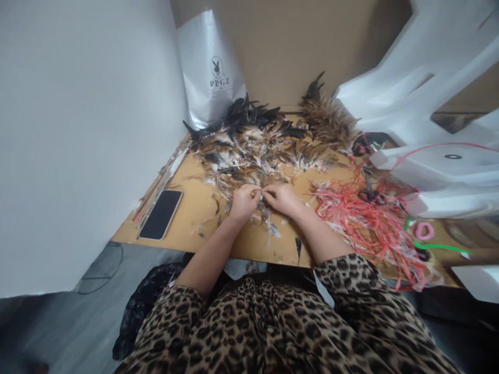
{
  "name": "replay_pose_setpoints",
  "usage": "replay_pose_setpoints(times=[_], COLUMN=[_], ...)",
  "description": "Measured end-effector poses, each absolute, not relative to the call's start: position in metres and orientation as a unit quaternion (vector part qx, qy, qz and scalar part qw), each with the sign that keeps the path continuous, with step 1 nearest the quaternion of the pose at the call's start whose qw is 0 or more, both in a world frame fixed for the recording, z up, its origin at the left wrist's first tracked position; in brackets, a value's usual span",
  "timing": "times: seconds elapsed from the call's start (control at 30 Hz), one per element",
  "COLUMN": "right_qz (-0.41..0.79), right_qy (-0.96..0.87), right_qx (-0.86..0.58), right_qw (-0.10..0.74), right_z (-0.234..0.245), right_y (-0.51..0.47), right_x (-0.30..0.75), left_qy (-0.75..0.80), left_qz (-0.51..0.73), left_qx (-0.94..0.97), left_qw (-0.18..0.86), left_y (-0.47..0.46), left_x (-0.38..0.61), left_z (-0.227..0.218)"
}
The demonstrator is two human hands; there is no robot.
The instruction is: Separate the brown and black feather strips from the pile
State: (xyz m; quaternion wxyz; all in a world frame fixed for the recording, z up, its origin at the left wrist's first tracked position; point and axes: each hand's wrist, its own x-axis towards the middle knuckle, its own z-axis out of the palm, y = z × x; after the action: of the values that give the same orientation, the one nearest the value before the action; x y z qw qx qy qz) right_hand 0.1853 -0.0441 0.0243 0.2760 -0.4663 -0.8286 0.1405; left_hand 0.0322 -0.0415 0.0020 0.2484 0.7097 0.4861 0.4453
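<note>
My left hand [245, 201] and my right hand [284, 199] meet fingertip to fingertip just above the table, both closed in a pinch. Between them is what looks like a small feather, mostly hidden by the fingers. Loose grey feather bits [274, 228] lie on the wood below and between my wrists. Directly beyond my hands spreads a large pile of brown, white and black feathers [249, 148]. One dark feather [298, 248] lies near the front edge, beside my right forearm.
A phone [161, 214] lies at the left, near thin sticks [150, 195]. Red and white strips [366, 223] heap at the right, with scissors [368, 193] on them. A brown feather bunch [331, 122], white foam pieces [444, 169] and a silver bag [210, 67] stand behind.
</note>
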Motion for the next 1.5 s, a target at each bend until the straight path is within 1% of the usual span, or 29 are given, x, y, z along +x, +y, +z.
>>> replay_pose_setpoints(times=[0.1,0.23,0.37,0.5,0.6,0.73,0.9,1.13,1.37,1.43,1.5], right_qz=[0.132,0.163,0.258,0.389,0.481,0.529,0.527,0.482,0.435,0.418,0.41], right_qy=[-0.832,-0.812,-0.757,-0.685,-0.641,-0.611,-0.598,-0.629,-0.643,-0.643,-0.633], right_qx=[-0.469,-0.48,-0.505,-0.503,-0.484,-0.477,-0.486,-0.48,-0.494,-0.504,-0.513], right_qw=[0.265,0.289,0.325,0.355,0.351,0.345,0.358,0.376,0.391,0.398,0.41], right_z=[0.022,0.021,0.016,0.014,0.017,0.017,0.013,0.012,0.009,0.008,0.008], right_y=[-0.043,-0.042,-0.039,-0.035,-0.035,-0.034,-0.032,-0.033,-0.034,-0.034,-0.034], right_x=[0.183,0.184,0.186,0.188,0.19,0.193,0.193,0.187,0.182,0.183,0.185], left_qy=[0.494,0.492,0.478,0.461,0.461,0.466,0.469,0.473,0.474,0.48,0.486], left_qz=[0.419,0.427,0.444,0.45,0.452,0.459,0.468,0.478,0.481,0.479,0.482], left_qx=[0.738,0.742,0.74,0.745,0.742,0.734,0.726,0.71,0.711,0.703,0.68], left_qw=[0.188,0.16,0.163,0.174,0.18,0.184,0.186,0.207,0.195,0.214,0.262], left_y=[-0.042,-0.042,-0.044,-0.047,-0.047,-0.046,-0.042,-0.039,-0.04,-0.039,-0.039], left_x=[0.032,0.03,0.03,0.03,0.03,0.031,0.031,0.032,0.031,0.031,0.031], left_z=[0.003,0.004,0.006,0.01,0.01,0.008,0.002,-0.004,0.0,-0.001,-0.003])
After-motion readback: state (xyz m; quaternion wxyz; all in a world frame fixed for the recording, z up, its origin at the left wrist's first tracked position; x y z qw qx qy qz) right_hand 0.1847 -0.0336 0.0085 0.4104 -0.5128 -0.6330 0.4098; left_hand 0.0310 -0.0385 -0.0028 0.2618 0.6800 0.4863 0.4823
